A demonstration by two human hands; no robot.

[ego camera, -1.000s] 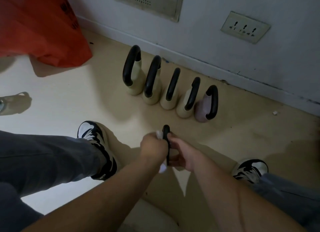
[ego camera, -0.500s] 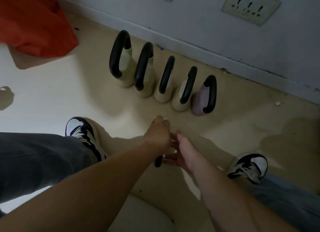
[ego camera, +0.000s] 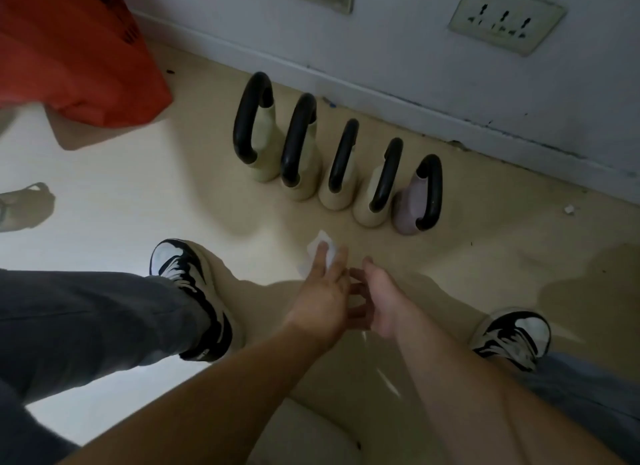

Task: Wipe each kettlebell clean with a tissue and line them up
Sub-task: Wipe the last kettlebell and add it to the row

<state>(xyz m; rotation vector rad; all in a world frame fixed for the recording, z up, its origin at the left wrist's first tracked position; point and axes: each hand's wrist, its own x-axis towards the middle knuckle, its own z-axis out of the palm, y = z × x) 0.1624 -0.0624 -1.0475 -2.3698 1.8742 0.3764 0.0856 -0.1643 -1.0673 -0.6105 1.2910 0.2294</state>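
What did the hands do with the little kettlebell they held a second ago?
A second ago both hands gripped a small kettlebell's black handle. Now that kettlebell is out of sight; the left hand has stretched forward, fingers straight on the tissue, with the right hand close beside it. The five kettlebells by the wall have not moved.
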